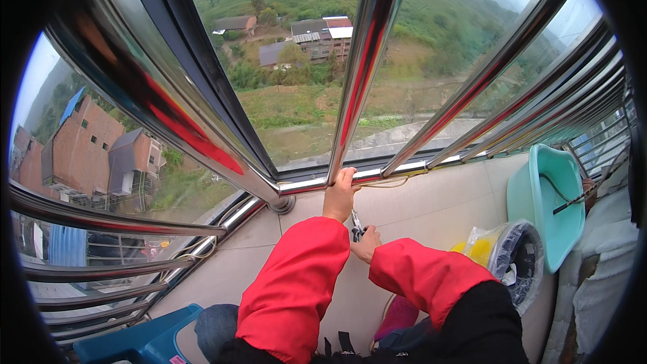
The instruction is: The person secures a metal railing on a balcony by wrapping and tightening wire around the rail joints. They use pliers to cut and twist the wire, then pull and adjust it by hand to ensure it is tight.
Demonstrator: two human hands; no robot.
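Observation:
My left hand (340, 195) grips the bottom of an upright polished metal railing bar (361, 65), where it meets the low horizontal rail (412, 167). Just below and to the right, my right hand (367, 243) is closed around the dark handle of a small hand tool (357, 226), which looks like pliers or pruning shears. The tool's pale metal end points up towards my left hand; whether its jaws touch anything cannot be told. A thin yellowish cord (389, 185) runs along the low rail, beside my left hand.
Window glass stands behind the railing bars. At the right are a mint-green plastic tub (520, 197) and a bin with a clear plastic liner (537, 258). A blue plastic stool or basin (146, 341) lies at the lower left. A thick metal post (222, 162) rises left of my hands.

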